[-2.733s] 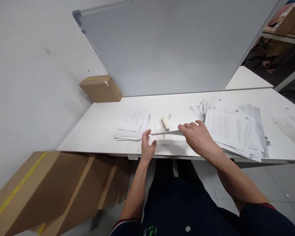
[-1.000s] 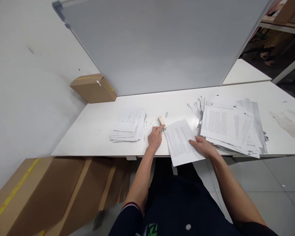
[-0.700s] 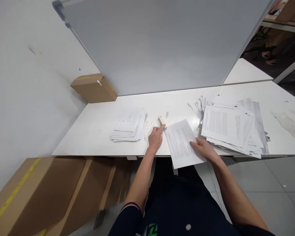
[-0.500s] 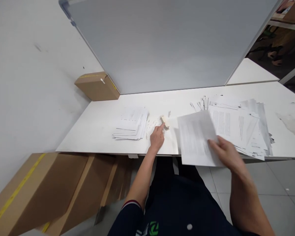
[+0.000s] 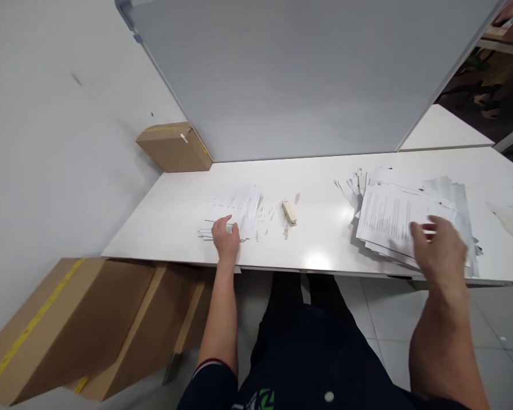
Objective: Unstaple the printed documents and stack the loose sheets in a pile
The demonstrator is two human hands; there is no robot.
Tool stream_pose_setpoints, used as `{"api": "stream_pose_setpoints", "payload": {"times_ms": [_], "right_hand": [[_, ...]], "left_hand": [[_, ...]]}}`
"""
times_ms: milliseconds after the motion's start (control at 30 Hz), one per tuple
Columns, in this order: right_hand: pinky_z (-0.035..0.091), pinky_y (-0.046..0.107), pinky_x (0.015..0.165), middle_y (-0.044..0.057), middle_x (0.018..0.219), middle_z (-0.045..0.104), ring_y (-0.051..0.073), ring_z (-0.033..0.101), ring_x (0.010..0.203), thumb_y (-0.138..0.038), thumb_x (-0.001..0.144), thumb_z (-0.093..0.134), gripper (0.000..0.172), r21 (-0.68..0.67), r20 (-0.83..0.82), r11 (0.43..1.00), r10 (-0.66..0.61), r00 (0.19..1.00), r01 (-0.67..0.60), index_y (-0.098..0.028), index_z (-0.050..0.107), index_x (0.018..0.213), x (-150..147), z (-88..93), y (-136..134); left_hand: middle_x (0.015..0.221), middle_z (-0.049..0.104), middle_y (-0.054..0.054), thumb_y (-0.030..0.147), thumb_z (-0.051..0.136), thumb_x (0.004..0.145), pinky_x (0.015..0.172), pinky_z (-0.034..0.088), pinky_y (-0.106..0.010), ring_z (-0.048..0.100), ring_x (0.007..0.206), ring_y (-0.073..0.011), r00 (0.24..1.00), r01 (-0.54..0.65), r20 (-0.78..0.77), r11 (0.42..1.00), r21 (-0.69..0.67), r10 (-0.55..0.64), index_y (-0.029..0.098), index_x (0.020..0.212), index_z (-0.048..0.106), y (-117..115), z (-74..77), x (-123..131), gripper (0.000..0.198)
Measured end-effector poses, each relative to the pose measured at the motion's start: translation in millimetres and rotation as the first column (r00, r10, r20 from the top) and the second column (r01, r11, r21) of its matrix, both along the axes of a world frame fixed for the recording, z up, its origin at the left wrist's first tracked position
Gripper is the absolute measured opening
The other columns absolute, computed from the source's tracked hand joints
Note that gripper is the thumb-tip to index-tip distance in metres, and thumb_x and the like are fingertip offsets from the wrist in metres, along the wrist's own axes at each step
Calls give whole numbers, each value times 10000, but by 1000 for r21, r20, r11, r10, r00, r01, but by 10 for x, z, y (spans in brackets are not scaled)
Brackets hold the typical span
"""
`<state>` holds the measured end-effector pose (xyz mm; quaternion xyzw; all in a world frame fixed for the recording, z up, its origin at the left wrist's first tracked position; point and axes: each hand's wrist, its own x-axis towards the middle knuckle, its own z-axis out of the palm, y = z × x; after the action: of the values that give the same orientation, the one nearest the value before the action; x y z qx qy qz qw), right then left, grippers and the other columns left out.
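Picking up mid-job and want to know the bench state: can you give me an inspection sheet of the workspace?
Surface: white table, grey scuffs near the middle.
Job's things: smaller paper stack at left; larger, uneven paper pile at right; cream stapler between, touching neither.
Clutter: splayed paper edges at the pile's far left corner.
Hands: left hand at the stack's near edge, right hand over the pile, blurred; contact unclear for both.
Cables: nothing seen.
Surroundings: whiteboard behind; cardboard box in the back left corner; bigger boxes lower left.
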<state>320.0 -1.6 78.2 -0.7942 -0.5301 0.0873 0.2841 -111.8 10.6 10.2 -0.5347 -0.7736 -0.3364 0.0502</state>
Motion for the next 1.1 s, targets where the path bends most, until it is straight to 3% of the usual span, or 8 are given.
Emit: {"api": "stream_pose_setpoints", "payload": {"times_ms": [67,167,300,367,500,733,933,1100], "right_hand": [[448,387,686,120,946,615,222,587,714,-425,820,421,416,8,-97,977,212,972,-212,-182,487,1151,-327,-108,-71],[463,318,661,89,935,629,192,593,730,-386,830,431,338,12,-242,826,550,799,-564,-187,536,1082,-841,-326,-125],[451,302,702,78,955,628,195,589,819,-343,866,362,298,41,-234,695,705,669,-718,-199,541,1056,-1270,-591,-136],[443,299,703,72,941,630,193,588,812,-329,869,350,283,60,-207,680,724,658,-730,-201,552,1020,-1353,-686,-129],[429,283,665,53,829,642,189,586,732,-327,865,349,263,113,-209,740,671,712,-664,-209,580,906,-1390,-804,-114],[426,278,659,50,825,644,179,579,722,-327,858,362,254,158,-243,766,642,727,-623,-205,583,890,-1402,-851,-140],[425,282,657,52,802,645,181,579,707,-341,859,354,263,166,-246,773,634,734,-612,-212,582,890,-1410,-861,-149],[427,275,663,47,819,647,180,586,724,-326,858,365,248,174,-234,766,643,730,-619,-209,581,889,-1404,-871,-149]], "left_hand": [[1166,497,-92,178,427,779,974,355,-378,421,1129,-208,998,63,-22,994,-90,-65,183,1117,503,33,20,-202,346],[1244,442,-100,139,410,756,997,335,-361,375,1183,-212,978,167,-80,959,-231,-190,168,1173,465,102,31,-360,422],[1283,428,-108,147,415,750,1008,300,-385,350,1213,-232,905,250,-226,881,-402,-360,156,1215,423,202,87,-459,465],[1285,435,-112,172,429,759,995,303,-393,361,1205,-244,860,267,-282,846,-462,-425,153,1205,428,249,123,-508,447],[1190,525,-82,203,407,796,877,393,-321,482,1078,-221,829,270,-295,802,-533,-475,167,1159,455,316,130,-565,367],[1042,597,-95,255,255,869,740,395,-301,547,928,-216,885,129,-358,896,-425,-298,166,1040,537,378,47,-495,341],[743,624,-56,336,251,865,635,366,-272,544,711,-178,974,-12,-211,912,-410,-82,187,777,576,360,79,-520,368],[914,633,-71,295,325,839,724,384,-275,550,854,-185,962,98,-197,915,-391,-187,184,884,587,302,66,-504,287]]}}
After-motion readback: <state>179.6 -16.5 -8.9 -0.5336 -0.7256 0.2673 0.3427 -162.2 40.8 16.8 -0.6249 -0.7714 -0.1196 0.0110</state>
